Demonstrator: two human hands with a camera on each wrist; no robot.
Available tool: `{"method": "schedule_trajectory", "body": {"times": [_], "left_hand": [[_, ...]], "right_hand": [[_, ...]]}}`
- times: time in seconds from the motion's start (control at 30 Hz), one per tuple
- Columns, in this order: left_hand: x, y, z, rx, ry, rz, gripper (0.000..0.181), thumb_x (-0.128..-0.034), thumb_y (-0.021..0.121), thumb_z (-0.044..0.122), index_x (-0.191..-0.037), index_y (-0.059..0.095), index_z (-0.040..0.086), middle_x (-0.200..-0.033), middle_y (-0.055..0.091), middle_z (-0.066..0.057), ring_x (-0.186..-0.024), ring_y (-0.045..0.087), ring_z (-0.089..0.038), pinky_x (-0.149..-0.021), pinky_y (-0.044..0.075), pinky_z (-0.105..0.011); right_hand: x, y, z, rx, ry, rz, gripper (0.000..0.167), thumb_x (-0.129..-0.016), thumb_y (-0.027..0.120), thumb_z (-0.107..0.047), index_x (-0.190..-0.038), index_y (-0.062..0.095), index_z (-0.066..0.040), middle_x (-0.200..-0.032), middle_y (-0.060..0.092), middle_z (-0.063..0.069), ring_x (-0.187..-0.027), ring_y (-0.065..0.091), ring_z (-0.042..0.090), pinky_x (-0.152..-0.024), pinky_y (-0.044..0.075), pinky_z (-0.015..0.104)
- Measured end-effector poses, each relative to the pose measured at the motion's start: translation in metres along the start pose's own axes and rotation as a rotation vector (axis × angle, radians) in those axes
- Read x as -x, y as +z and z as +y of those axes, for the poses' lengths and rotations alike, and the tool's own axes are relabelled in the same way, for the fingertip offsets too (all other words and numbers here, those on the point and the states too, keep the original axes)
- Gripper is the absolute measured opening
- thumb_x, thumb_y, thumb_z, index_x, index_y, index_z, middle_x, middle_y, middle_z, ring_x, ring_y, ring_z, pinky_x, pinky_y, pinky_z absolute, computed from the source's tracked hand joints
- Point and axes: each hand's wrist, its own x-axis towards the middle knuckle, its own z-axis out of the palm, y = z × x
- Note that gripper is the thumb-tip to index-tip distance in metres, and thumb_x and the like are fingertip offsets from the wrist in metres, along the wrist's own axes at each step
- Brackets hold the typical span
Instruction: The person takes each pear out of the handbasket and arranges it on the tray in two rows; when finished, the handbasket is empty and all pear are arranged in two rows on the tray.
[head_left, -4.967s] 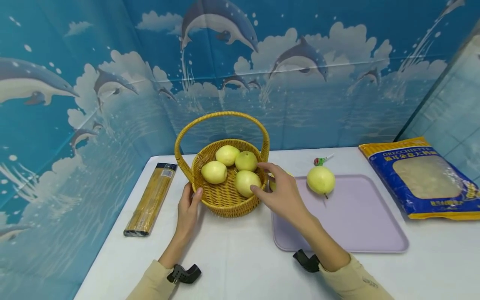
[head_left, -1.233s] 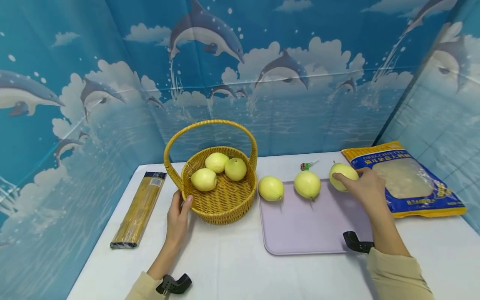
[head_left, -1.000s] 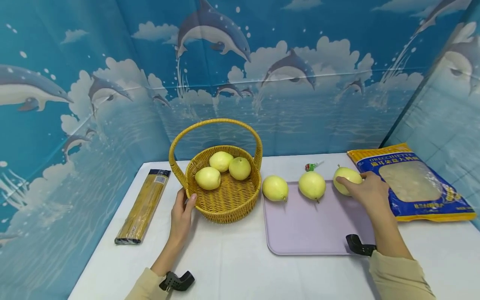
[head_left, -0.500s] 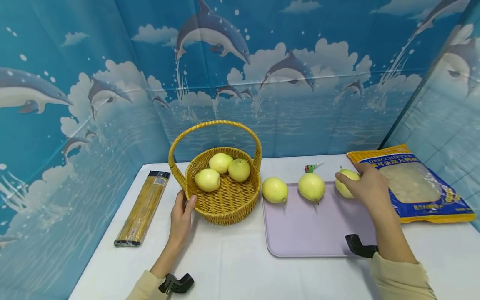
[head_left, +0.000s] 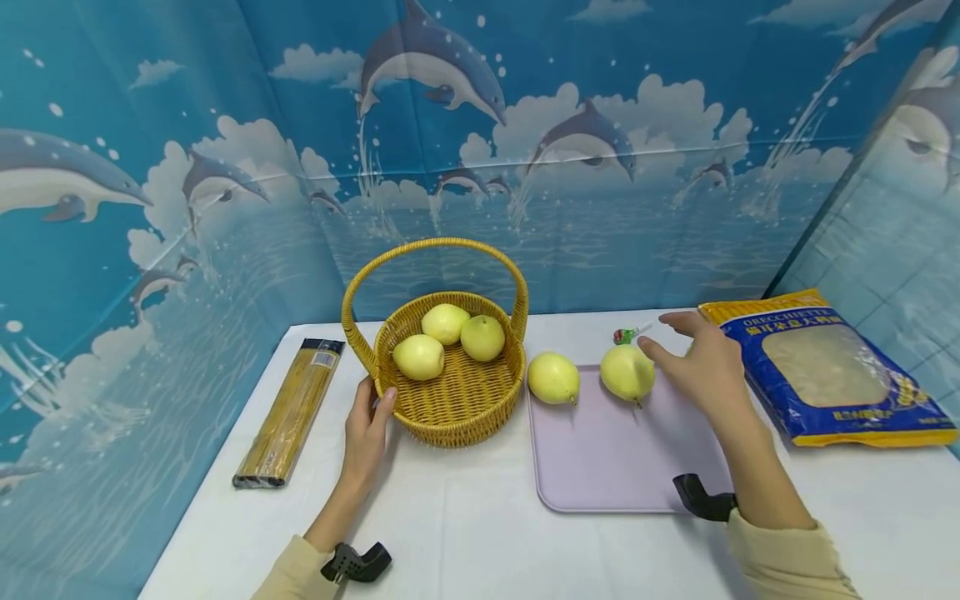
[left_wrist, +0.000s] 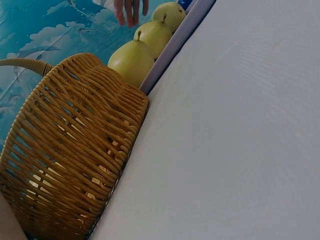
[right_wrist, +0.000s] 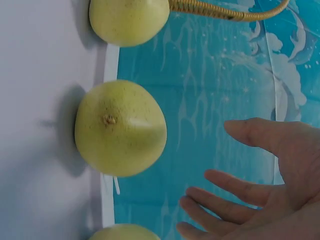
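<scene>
My left hand point(head_left: 365, 433) holds the near left rim of a yellow wicker basket point(head_left: 457, 421), with the thumb over the rim. Inside the basket lie three pale yellow-green pears point(head_left: 420, 357). My right hand point(head_left: 705, 367) hovers over the right part of a light purple tray point(head_left: 600, 475), its fingers spread and holding nothing. On the tray's far edge sit a left pear point(head_left: 553, 378) and a middle pear point(head_left: 627, 372). A third, right pear point(right_wrist: 125, 233) shows partly in the right wrist view; my hand hides it in the head view. The left wrist view shows all three tray pears point(left_wrist: 131, 62) in a row.
A small wrapped lollipop point(head_left: 624, 336) lies behind the tray. A blue and yellow orecchiette bag point(head_left: 828, 367) is at the right, and a long packet of noodle-like sticks point(head_left: 292, 412) at the left. A dolphin-print curtain point(head_left: 450, 167) stands behind the table.
Earlier my right hand took a pear from the basket and set it at the right of the tray's far edge. It has since let go and moved left. My left hand stays on the basket.
</scene>
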Motion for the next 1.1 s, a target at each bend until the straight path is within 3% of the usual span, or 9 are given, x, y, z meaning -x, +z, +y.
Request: {"method": "schedule_trajectory", "body": {"times": [0.17, 0.27, 0.4, 0.6, 0.93, 1.1], "left_hand": [[0.0, 0.0, 0.001, 0.0, 0.006, -0.001, 0.054, -0.1106, 0.054, 0.036, -0.158, 0.043, 0.012, -0.159, 0.051, -0.01, -0.151, 0.044, -0.026, -0.123, 0.039, -0.049], [-0.001, 0.0, 0.001, -0.005, 0.009, 0.0, 0.054, -0.1106, 0.053, 0.036, -0.158, 0.043, 0.012, -0.159, 0.051, -0.01, -0.151, 0.045, -0.027, -0.123, 0.04, -0.049], [-0.001, 0.0, 0.001, -0.009, 0.007, -0.001, 0.055, -0.1107, 0.053, 0.037, -0.159, 0.042, 0.012, -0.16, 0.05, -0.01, -0.151, 0.045, -0.027, -0.123, 0.04, -0.05], [0.0, 0.0, -0.001, -0.009, 0.005, -0.001, 0.056, -0.1111, 0.053, 0.036, -0.16, 0.041, 0.011, -0.16, 0.05, -0.011, -0.151, 0.044, -0.027, -0.122, 0.04, -0.05], [0.0, 0.0, -0.004, -0.002, 0.012, -0.005, 0.054, -0.1112, 0.053, 0.034, -0.159, 0.042, 0.011, -0.161, 0.049, -0.011, -0.152, 0.043, -0.027, -0.122, 0.039, -0.051], [0.0, 0.0, -0.004, 0.005, 0.016, -0.004, 0.053, -0.1109, 0.053, 0.035, -0.158, 0.043, 0.013, -0.16, 0.05, -0.009, -0.152, 0.043, -0.026, -0.122, 0.04, -0.05]], "right_hand": [[0.001, 0.007, -0.008, -0.013, -0.063, 0.002, 0.056, -0.102, 0.069, -0.034, -0.143, 0.059, 0.003, -0.143, 0.058, 0.034, -0.13, 0.054, 0.055, -0.106, 0.045, 0.071], [0.003, 0.01, -0.014, -0.05, -0.095, -0.006, 0.053, -0.102, 0.07, -0.029, -0.142, 0.06, 0.003, -0.14, 0.061, 0.033, -0.128, 0.059, 0.053, -0.104, 0.052, 0.065], [0.008, 0.014, -0.023, -0.118, -0.128, -0.03, 0.051, -0.102, 0.071, -0.029, -0.141, 0.062, 0.001, -0.139, 0.064, 0.031, -0.129, 0.061, 0.049, -0.105, 0.052, 0.062], [0.013, 0.022, -0.034, -0.179, -0.148, -0.087, 0.051, -0.102, 0.071, -0.031, -0.141, 0.062, 0.0, -0.139, 0.065, 0.027, -0.13, 0.061, 0.044, -0.108, 0.052, 0.059], [0.018, 0.031, -0.045, -0.172, -0.169, -0.122, 0.048, -0.101, 0.073, -0.032, -0.14, 0.065, -0.006, -0.137, 0.068, 0.024, -0.126, 0.066, 0.044, -0.104, 0.055, 0.056], [0.019, 0.037, -0.049, -0.234, -0.187, -0.144, 0.044, -0.101, 0.074, -0.027, -0.137, 0.066, -0.004, -0.136, 0.069, 0.022, -0.128, 0.066, 0.04, -0.106, 0.056, 0.052]]}}
